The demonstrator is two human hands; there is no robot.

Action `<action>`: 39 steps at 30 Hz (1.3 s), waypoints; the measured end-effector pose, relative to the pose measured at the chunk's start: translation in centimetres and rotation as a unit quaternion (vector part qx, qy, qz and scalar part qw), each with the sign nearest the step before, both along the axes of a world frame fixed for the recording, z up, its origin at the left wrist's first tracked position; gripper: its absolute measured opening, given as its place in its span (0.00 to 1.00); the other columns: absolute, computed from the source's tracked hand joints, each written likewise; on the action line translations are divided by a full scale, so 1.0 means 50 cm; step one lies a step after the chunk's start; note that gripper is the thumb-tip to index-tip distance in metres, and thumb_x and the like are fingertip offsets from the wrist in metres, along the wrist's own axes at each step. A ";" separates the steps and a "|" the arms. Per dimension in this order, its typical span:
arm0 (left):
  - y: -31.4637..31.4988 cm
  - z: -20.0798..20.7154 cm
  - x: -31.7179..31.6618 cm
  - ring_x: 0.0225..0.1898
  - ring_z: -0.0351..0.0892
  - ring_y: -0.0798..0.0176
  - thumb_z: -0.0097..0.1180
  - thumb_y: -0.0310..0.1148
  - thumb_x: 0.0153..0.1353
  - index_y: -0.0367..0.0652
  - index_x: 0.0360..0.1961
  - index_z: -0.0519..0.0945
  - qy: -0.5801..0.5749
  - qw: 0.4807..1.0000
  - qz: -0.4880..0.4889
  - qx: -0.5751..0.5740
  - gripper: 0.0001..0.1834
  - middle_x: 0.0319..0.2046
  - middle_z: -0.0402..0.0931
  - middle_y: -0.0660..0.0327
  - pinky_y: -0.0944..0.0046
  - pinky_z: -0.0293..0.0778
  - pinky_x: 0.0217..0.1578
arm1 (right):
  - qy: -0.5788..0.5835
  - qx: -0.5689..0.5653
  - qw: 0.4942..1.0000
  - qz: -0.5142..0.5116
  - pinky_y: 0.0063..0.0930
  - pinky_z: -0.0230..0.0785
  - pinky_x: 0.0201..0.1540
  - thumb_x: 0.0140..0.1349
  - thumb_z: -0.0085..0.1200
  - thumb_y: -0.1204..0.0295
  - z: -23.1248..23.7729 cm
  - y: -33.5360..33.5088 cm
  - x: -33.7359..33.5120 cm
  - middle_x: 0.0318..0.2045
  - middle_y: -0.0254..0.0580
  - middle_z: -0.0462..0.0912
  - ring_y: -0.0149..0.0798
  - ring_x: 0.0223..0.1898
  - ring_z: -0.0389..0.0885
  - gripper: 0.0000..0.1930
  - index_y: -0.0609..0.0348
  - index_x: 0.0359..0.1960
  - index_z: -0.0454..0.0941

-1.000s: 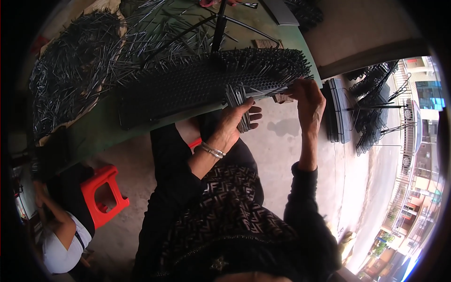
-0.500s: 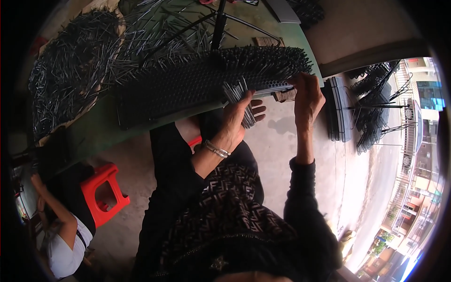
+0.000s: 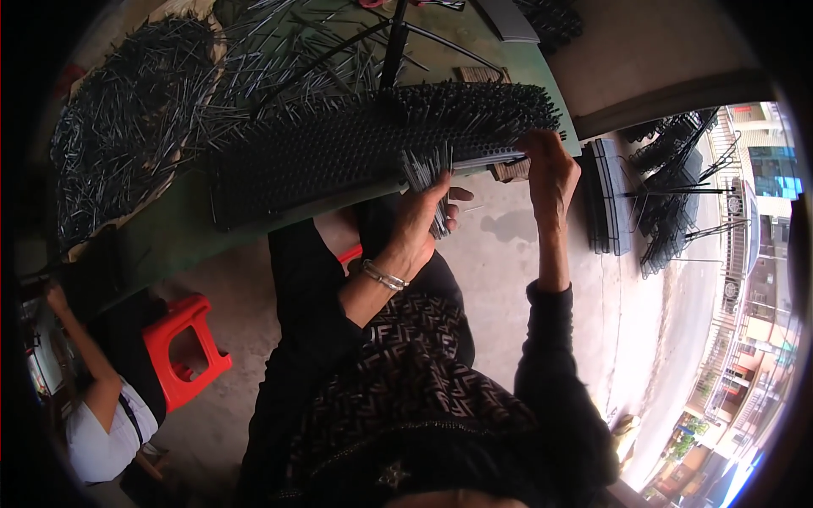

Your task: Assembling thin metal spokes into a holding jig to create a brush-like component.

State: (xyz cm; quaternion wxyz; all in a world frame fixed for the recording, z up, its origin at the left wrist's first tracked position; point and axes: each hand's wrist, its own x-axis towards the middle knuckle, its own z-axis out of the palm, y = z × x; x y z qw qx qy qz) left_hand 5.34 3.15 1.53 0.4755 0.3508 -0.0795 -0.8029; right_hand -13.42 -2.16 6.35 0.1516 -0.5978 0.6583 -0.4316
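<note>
My left hand (image 3: pixel 412 224) is closed round a bundle of thin grey rods (image 3: pixel 428 168), just off the front edge of a long black tray full of holes (image 3: pixel 296 176). The bundle's upper ends fan out above my thumb. At the tray's right end, my right hand (image 3: pixel 555 182) has its fingers pinched together. Whatever lies between those fingertips is too small to make out. Many dark rods (image 3: pixel 487 106) stand upright in the holes along the tray's far side and right part, while nearer holes at the left show no rods.
Loose rods (image 3: pixel 140 110) lie heaped on the green table (image 3: pixel 161 258) at the left. A black stand (image 3: pixel 394 55) rises behind the tray. A red stool (image 3: pixel 182 389) and a person in a white top (image 3: pixel 110 432) are at lower left. Stacked black racks (image 3: pixel 610 199) stand at right.
My left hand has shifted slightly left and its fingers have curled in more round the bundle. My right hand has moved only a little. The person at lower left has shifted.
</note>
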 end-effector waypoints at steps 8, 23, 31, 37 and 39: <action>0.014 0.020 0.000 0.23 0.76 0.70 0.56 0.42 0.66 0.43 0.40 0.79 -0.045 0.998 -0.030 -0.022 0.13 0.30 0.83 0.56 0.71 0.65 0.20 | 0.175 -0.036 0.984 -0.003 0.23 0.69 0.36 0.62 0.59 0.70 -0.025 -0.028 0.014 0.35 0.36 0.74 0.29 0.30 0.75 0.07 0.53 0.40 0.84; 0.024 0.046 0.007 0.27 0.82 0.69 0.59 0.40 0.62 0.44 0.42 0.79 -0.141 0.988 -0.025 -0.060 0.12 0.31 0.84 0.63 0.71 0.64 0.21 | -0.170 0.230 0.923 0.256 0.21 0.69 0.35 0.63 0.56 0.71 0.015 0.037 0.059 0.26 0.35 0.79 0.26 0.29 0.76 0.09 0.67 0.37 0.80; 0.021 0.023 0.018 0.28 0.83 0.66 0.59 0.37 0.63 0.44 0.44 0.80 -0.197 0.976 -0.069 -0.064 0.12 0.34 0.84 0.61 0.70 0.65 0.22 | -0.174 0.254 0.917 0.252 0.23 0.76 0.36 0.64 0.53 0.73 0.022 0.031 0.058 0.29 0.41 0.83 0.32 0.30 0.83 0.09 0.69 0.39 0.78; 0.015 0.006 0.018 0.33 0.84 0.65 0.59 0.42 0.63 0.45 0.46 0.79 -0.159 0.984 -0.053 -0.065 0.15 0.39 0.85 0.58 0.67 0.70 0.24 | -0.188 0.235 0.927 0.222 0.24 0.78 0.39 0.65 0.52 0.75 0.028 0.029 0.037 0.30 0.44 0.85 0.32 0.33 0.85 0.08 0.69 0.41 0.76; 0.000 0.001 0.026 0.37 0.84 0.64 0.59 0.45 0.63 0.47 0.48 0.78 -0.094 0.994 -0.052 0.002 0.18 0.42 0.84 0.57 0.65 0.77 0.29 | -0.093 0.175 0.972 0.129 0.25 0.78 0.40 0.67 0.51 0.75 0.057 0.024 0.040 0.31 0.45 0.85 0.33 0.34 0.85 0.08 0.69 0.41 0.76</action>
